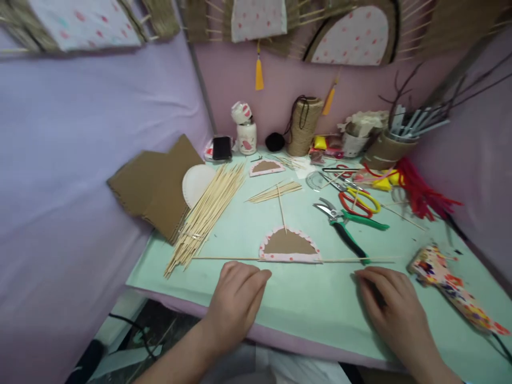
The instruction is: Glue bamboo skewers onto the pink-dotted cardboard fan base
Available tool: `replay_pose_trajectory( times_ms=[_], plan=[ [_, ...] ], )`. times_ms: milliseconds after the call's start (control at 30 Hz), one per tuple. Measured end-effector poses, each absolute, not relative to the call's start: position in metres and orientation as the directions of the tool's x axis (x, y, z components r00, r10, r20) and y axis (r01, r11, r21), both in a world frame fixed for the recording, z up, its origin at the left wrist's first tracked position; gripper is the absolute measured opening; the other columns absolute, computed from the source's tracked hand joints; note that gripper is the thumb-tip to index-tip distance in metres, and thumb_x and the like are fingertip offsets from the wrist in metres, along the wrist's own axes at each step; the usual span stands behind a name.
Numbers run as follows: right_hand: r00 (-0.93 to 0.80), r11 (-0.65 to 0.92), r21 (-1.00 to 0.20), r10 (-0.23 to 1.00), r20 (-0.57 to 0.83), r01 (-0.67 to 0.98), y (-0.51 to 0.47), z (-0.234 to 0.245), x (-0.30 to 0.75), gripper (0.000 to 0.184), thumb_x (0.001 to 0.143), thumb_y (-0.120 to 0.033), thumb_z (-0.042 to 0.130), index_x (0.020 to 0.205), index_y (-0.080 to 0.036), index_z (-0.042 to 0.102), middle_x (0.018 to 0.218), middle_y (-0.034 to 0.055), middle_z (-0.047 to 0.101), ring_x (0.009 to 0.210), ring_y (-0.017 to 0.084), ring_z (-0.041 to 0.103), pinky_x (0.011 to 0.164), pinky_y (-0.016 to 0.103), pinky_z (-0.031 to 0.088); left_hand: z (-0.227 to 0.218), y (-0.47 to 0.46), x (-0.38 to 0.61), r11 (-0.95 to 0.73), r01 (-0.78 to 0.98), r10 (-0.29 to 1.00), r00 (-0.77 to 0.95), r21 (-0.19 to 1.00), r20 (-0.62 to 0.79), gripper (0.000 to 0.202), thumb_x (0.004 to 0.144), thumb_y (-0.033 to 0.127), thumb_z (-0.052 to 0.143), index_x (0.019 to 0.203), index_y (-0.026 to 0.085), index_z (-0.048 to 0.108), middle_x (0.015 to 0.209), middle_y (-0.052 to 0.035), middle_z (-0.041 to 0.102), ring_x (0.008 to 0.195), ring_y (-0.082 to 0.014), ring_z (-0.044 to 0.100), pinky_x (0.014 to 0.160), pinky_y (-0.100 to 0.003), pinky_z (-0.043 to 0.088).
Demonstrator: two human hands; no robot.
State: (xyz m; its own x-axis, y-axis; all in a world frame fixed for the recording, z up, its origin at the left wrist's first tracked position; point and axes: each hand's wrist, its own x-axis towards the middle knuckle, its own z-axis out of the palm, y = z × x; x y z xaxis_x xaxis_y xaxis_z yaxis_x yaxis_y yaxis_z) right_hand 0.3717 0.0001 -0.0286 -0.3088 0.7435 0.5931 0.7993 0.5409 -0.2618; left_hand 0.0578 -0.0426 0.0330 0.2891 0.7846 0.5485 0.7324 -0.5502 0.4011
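Observation:
My left hand [237, 296] lies palm down on the pale green table [312, 304] near its front edge, fingers together and loosely curled, holding nothing. My right hand [394, 304] lies flat on the table to the right, fingers stretched forward, holding nothing. Just beyond both hands a long thin wooden skewer [224, 259] lies crosswise. On it sits a brown cardboard half-circle [288, 246] with a pink-dotted fabric rim, and a short stick [281, 209] points up from its top.
A large bundle of skewers [208, 210] lies at the left beside brown cardboard sheets [160, 186] and a white paper plate [197, 182]. Green-handled pliers [346, 229] and scissors [356, 197] lie at the right. A patterned fabric piece [448, 285] is at far right. Jars and twine stand at the back.

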Motion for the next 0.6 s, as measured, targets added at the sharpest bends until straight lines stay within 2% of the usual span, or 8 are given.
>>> replay_pose_trajectory(
  times_ms=[133, 267, 333, 400, 533, 600],
  plan=[
    [-0.329, 0.563, -0.223, 0.712, 0.620, 0.796, 0.001, -0.029, 0.372, 0.011, 0.094, -0.027, 0.050, 0.099, -0.021, 0.058, 0.091, 0.0087, 0.062, 0.082, 0.024, 0.058, 0.072, 0.039, 0.045, 0.044, -0.028, 0.056, -0.559, 0.744, 0.781, 0.325, 0.365, 0.533, 0.020, 0.093, 0.009, 0.048, 0.107, 0.019, 0.059, 0.077, -0.0012, 0.064, 0.074, -0.0152, 0.058, 0.075, -0.033, 0.042],
    [-0.329, 0.558, -0.231, 0.722, 0.609, 0.797, 0.001, -0.030, 0.371, 0.011, 0.094, -0.025, 0.051, 0.100, -0.020, 0.058, 0.092, 0.0087, 0.062, 0.084, 0.023, 0.058, 0.073, 0.038, 0.046, 0.071, 0.021, 0.042, -0.411, 0.861, 0.848, 0.241, 0.299, 0.473, 0.023, 0.093, 0.013, 0.048, 0.109, 0.018, 0.063, 0.107, -0.0083, 0.067, 0.099, -0.0201, 0.062, 0.086, -0.036, 0.045],
    [-0.318, 0.544, -0.239, 0.734, 0.600, 0.804, 0.001, -0.031, 0.371, 0.011, 0.094, -0.025, 0.051, 0.101, -0.020, 0.057, 0.094, 0.0089, 0.061, 0.086, 0.023, 0.057, 0.074, 0.038, 0.046, 0.085, 0.058, 0.033, -0.298, 0.924, 0.916, 0.207, 0.240, 0.344, 0.021, 0.092, 0.017, 0.050, 0.105, 0.019, 0.067, 0.108, -0.0081, 0.068, 0.102, -0.0224, 0.063, 0.089, -0.038, 0.046],
    [-0.302, 0.533, -0.244, 0.736, 0.606, 0.810, 0.001, -0.030, 0.371, 0.011, 0.094, -0.025, 0.051, 0.101, -0.020, 0.057, 0.093, 0.0088, 0.061, 0.086, 0.023, 0.057, 0.075, 0.038, 0.046, 0.095, 0.099, 0.028, -0.176, 0.973, 0.980, 0.159, 0.147, 0.121, 0.023, 0.093, 0.021, 0.050, 0.106, 0.018, 0.069, 0.111, -0.0087, 0.068, 0.108, -0.0244, 0.062, 0.094, -0.039, 0.045],
    [-0.267, 0.521, -0.269, 0.736, 0.622, 0.810, 0.001, -0.028, 0.370, 0.010, 0.094, -0.025, 0.051, 0.099, -0.021, 0.058, 0.092, 0.0080, 0.061, 0.084, 0.023, 0.057, 0.073, 0.038, 0.045, 0.092, 0.166, 0.028, -0.146, 0.984, 0.986, 0.153, 0.104, -0.064, 0.015, 0.088, 0.019, 0.058, 0.093, 0.016, 0.072, 0.099, -0.0093, 0.072, 0.096, -0.0224, 0.066, 0.084, -0.032, 0.049],
    [-0.240, 0.506, -0.299, 0.748, 0.619, 0.809, 0.001, -0.028, 0.370, 0.010, 0.093, -0.025, 0.052, 0.099, -0.021, 0.059, 0.092, 0.0077, 0.061, 0.085, 0.023, 0.057, 0.073, 0.037, 0.046, 0.083, 0.188, 0.032, -0.143, 0.987, 0.976, 0.154, 0.079, -0.152, 0.014, 0.090, 0.024, 0.060, 0.094, 0.016, 0.070, 0.099, -0.0083, 0.070, 0.094, -0.0201, 0.066, 0.084, -0.032, 0.051]
  ],
)
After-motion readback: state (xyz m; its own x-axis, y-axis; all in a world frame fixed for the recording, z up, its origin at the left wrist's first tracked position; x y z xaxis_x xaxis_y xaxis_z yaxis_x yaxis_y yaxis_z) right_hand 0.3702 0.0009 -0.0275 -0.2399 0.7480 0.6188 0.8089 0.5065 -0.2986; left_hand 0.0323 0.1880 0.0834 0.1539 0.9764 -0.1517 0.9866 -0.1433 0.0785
